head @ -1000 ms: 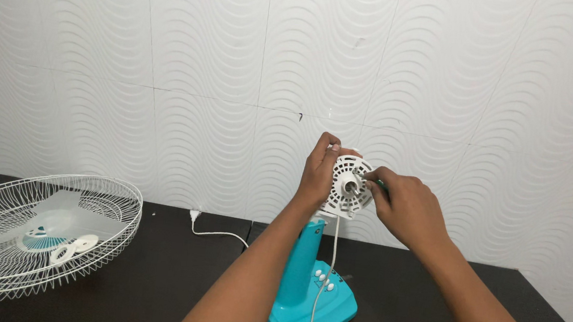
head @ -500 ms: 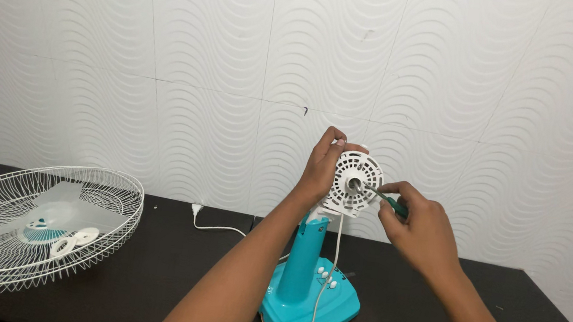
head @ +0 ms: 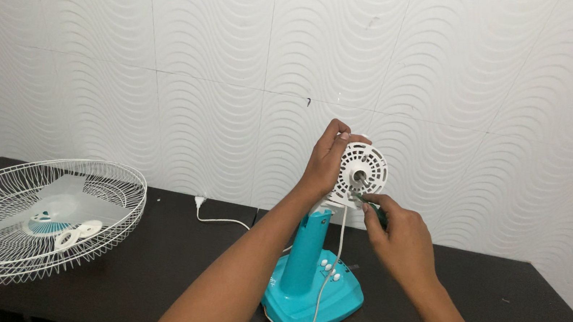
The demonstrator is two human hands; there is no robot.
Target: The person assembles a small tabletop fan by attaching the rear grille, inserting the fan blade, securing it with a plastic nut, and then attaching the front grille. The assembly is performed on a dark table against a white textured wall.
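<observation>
A teal table-fan stand (head: pixel 314 288) rises from the dark table, topped by a round white slotted motor housing (head: pixel 365 172). My left hand (head: pixel 326 162) grips the housing's upper left edge. My right hand (head: pixel 397 236) is just below and right of the housing, closed on a green-handled screwdriver (head: pixel 375 212) whose tip points up at the housing's lower face, near the centre shaft.
A white wire fan guard (head: pixel 32 217) lies on the left of the table (head: pixel 163 277), holding a pale fan blade and small white rings. The fan's white power cord (head: pixel 221 220) runs along the table to a plug by the wavy white wall.
My right hand has dropped lower and slid back from the housing's centre, the screwdriver now meeting its lower face. The view has shifted slightly; my left hand keeps its grip.
</observation>
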